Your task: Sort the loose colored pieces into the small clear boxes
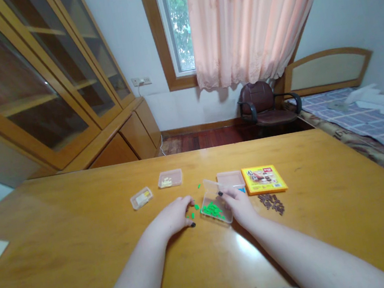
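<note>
A small clear plastic box with its lid raised holds many small green pieces. My right hand grips this box at its right side, fingers by the raised lid. Left of the box, my left hand rests low over the table, thumb and fingers apart and curved around a few loose green pieces. Nothing shows in its grasp. Another green piece lies alone beyond the box.
On the wooden table stand a clear box with cream pieces, a small case, another clear box and a yellow box. Brown pieces lie heaped at right. A chair stands beyond.
</note>
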Demonstrator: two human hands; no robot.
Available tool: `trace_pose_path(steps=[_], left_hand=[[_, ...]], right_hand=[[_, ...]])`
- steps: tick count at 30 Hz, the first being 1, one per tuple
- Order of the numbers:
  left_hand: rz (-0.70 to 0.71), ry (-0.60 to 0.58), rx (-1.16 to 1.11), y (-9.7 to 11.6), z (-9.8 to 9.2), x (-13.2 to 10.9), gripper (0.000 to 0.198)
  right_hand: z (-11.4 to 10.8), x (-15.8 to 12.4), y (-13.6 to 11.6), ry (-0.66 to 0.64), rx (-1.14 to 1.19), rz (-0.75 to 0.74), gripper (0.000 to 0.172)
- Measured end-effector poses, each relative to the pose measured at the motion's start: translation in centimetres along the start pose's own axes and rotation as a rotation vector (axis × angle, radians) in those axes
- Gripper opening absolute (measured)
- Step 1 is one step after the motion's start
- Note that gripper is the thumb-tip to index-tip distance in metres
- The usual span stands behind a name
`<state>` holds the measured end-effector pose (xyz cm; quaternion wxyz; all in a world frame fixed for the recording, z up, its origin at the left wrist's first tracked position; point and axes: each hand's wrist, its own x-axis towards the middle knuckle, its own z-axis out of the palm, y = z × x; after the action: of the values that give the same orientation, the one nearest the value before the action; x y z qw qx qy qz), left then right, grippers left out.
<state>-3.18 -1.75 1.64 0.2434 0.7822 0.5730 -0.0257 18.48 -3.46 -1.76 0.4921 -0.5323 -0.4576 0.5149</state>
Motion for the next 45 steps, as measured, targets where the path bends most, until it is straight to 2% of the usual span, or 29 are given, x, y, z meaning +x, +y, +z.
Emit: trace_pose_path(steps=[4, 8, 20, 26, 33, 38, 45], left_hand=[[0.006, -0.043, -0.06, 0.1, 0.1, 0.5, 0.024], [-0.008, -0.022, -0.01, 0.3, 0.1, 0.4, 0.012], [0.024, 0.083, 0.054, 0.8, 0.1, 0.7, 0.011], [0.059, 0.079, 0.042, 0.9, 0.1, 0.7, 0.011], [0.216, 0.176, -0.069, 2.1, -1.2, -0.2, 0.009], [0.336, 0.198, -0.179, 3.1, -0.7, -0.2, 0.008], [0.405, 0.207, -0.195, 2.9, -0.3, 0.3, 0.014]], right_hand=[[0.0, 0.0, 0.1, 0.002, 0.017, -0.007, 0.022], [0.0, 0.1, 0.4, -0.005, 0.023, -0.013, 0.022], [0.0, 0.0, 0.1, -0.028, 0.024, -0.009, 0.025], [0.0, 0.2, 0.7, -0.06, 0.034, -0.04, 0.026], [0.0, 0.2, 1.3, -0.079, -0.082, -0.079, 0.026], [-0.1, 0.0, 0.9, -0.095, -0.145, -0.105, 0.02], [-0.2, -0.1, 0.4, -0.098, -0.146, -0.09, 0.017]])
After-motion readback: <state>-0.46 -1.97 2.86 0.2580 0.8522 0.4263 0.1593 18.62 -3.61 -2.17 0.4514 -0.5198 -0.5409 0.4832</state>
